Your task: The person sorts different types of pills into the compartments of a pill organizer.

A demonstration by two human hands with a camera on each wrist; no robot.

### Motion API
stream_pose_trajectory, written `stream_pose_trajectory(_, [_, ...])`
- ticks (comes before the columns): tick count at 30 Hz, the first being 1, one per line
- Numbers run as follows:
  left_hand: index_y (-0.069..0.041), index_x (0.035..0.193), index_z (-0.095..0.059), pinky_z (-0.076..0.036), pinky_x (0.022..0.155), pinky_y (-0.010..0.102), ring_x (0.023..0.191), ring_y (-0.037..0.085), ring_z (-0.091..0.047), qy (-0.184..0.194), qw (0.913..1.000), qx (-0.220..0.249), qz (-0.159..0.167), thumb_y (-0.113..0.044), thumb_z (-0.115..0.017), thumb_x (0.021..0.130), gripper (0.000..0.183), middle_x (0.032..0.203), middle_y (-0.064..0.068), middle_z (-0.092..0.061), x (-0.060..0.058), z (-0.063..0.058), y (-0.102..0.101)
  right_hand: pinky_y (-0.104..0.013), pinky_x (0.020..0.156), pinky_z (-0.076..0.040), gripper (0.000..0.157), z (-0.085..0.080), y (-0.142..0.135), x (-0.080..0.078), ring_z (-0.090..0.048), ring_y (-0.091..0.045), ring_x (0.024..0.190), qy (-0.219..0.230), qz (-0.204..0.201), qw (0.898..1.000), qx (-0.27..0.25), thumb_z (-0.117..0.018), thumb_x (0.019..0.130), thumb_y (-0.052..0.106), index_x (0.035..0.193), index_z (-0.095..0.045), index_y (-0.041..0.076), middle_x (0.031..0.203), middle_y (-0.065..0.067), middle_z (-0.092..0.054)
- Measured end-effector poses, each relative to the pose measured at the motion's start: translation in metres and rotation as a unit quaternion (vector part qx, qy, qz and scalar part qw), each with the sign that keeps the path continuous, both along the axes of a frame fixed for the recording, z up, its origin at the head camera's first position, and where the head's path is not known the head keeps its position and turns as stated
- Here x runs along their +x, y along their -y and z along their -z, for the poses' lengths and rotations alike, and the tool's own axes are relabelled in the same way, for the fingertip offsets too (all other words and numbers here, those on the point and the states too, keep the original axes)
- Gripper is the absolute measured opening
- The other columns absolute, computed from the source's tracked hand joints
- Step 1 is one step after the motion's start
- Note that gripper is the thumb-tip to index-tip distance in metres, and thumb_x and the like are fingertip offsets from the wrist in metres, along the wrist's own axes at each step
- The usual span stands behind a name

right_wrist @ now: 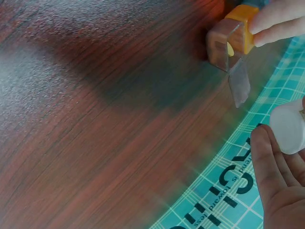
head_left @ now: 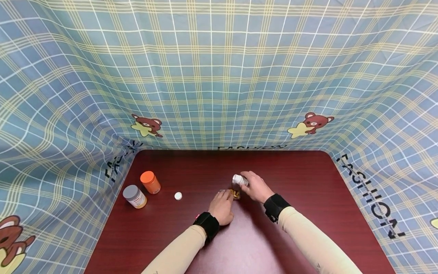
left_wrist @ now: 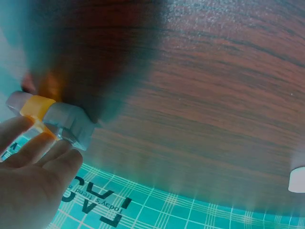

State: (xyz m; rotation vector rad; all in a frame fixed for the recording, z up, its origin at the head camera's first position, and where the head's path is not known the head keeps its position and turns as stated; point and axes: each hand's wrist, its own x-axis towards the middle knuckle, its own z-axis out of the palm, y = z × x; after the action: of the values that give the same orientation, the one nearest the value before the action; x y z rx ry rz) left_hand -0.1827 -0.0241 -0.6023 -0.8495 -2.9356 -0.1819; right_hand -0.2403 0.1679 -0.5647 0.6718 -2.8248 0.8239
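A small pill box (left_wrist: 62, 117) with grey, orange and clear sections lies on the table. My left hand (head_left: 221, 207) holds it from the side, fingertips along its edge; the thumb is mostly hidden. At its near end the clear compartment (right_wrist: 221, 45) has its lid flap (right_wrist: 239, 86) swung up, and yellow pills (head_left: 236, 194) show inside. My right hand (head_left: 256, 187) grips a white bottle (head_left: 239, 180), tilted with one end toward the box and just above it. The bottle's label is too small to read.
On the left of the table stand an orange bottle (head_left: 150, 182) and a grey-lidded jar (head_left: 135, 196). A small white cap (head_left: 178, 196) lies between them and my left hand. A checked cloth (head_left: 219, 76) hangs around the dark red table (head_left: 191, 163).
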Motion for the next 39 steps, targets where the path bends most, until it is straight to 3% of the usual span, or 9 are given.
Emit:
stream_pose_trajectory(6, [0.001,0.130,-0.055,-0.036,0.105,0.044,0.125,0.036,-0.046,-0.008,0.9989,0.046,0.004,-0.022,-0.069,0.068,0.067,0.134,0.017,-0.052,0.002,0.000,0.001,-0.036,0.072,-0.049,0.038,-0.002,0.001,0.000,-0.055,-0.019,0.084,-0.007,0.002,1.000,-0.026,-0.069,0.080,0.012,0.117,-0.061,0.003,0.099,-0.007,-0.059])
stream_pose_trajectory(10, [0.001,0.133,-0.051,-0.034,0.107,0.045,0.128,0.037,-0.044,0.009,0.9978,0.066,0.004,-0.019,-0.068,0.071,0.067,0.135,0.018,-0.051,0.003,-0.004,0.005,-0.035,0.071,-0.048,0.034,-0.001,0.002,0.000,-0.058,-0.022,0.083,-0.004,0.019,0.999,-0.048,-0.071,0.079,0.012,0.111,-0.062,0.006,0.097,-0.005,-0.058])
stream_pose_trajectory(16, [0.003,0.131,-0.052,-0.032,0.107,0.046,0.129,0.038,-0.042,0.020,0.9952,0.095,-0.015,-0.023,-0.070,0.076,0.064,0.134,0.020,-0.051,-0.002,-0.009,0.027,-0.033,0.072,-0.053,0.034,-0.002,0.004,0.001,-0.064,-0.021,0.084,-0.002,0.036,0.993,-0.112,-0.076,0.079,0.012,0.108,-0.059,0.006,0.097,-0.005,-0.060])
stream_pose_trajectory(20, [0.004,0.134,-0.049,-0.033,0.107,0.047,0.125,0.037,-0.045,-0.005,0.9914,0.121,-0.049,-0.021,-0.072,0.077,0.066,0.131,0.022,-0.053,-0.009,-0.012,0.050,-0.034,0.072,-0.054,0.034,-0.002,0.005,0.003,-0.064,-0.017,0.083,-0.010,0.048,0.990,-0.136,-0.077,0.078,0.011,0.105,-0.058,0.005,0.096,-0.006,-0.061])
stream_pose_trajectory(23, [0.005,0.132,-0.050,-0.036,0.103,0.047,0.119,0.038,-0.050,-0.046,0.9875,0.130,-0.076,-0.017,-0.074,0.075,0.066,0.126,0.023,-0.056,-0.013,-0.011,0.071,-0.035,0.074,-0.054,0.033,-0.002,0.006,0.004,-0.063,-0.018,0.085,-0.009,0.057,0.988,-0.142,-0.077,0.078,0.009,0.105,-0.058,0.005,0.097,-0.007,-0.062])
stream_pose_trajectory(27, [0.005,0.125,-0.057,-0.042,0.095,0.049,0.110,0.040,-0.053,-0.085,0.9829,0.122,-0.108,-0.013,-0.076,0.071,0.061,0.118,0.023,-0.058,-0.017,-0.005,0.101,-0.039,0.076,-0.054,0.033,0.001,0.008,0.005,-0.065,-0.022,0.088,0.008,0.058,0.984,-0.170,-0.076,0.078,0.004,0.104,-0.058,0.004,0.098,-0.010,-0.063])
stream_pose_trajectory(33, [0.000,0.120,-0.062,-0.043,0.091,0.051,0.111,0.042,-0.050,-0.055,0.9794,0.094,-0.170,-0.013,-0.073,0.072,0.051,0.119,0.024,-0.055,-0.017,0.006,0.139,-0.046,0.079,-0.054,0.034,0.007,0.014,0.004,-0.066,-0.029,0.091,0.046,0.055,0.976,-0.205,-0.075,0.078,0.003,0.105,-0.055,0.004,0.101,-0.014,-0.065])
stream_pose_trajectory(39, [-0.005,0.115,-0.067,-0.047,0.079,0.053,0.105,0.042,-0.052,-0.033,0.9750,0.082,-0.204,-0.011,-0.074,0.071,0.045,0.117,0.023,-0.056,-0.015,0.012,0.157,-0.049,0.079,-0.053,0.035,0.010,0.019,0.005,-0.066,-0.031,0.091,0.074,0.075,0.966,-0.236,-0.076,0.078,0.003,0.106,-0.054,0.004,0.102,-0.017,-0.066])
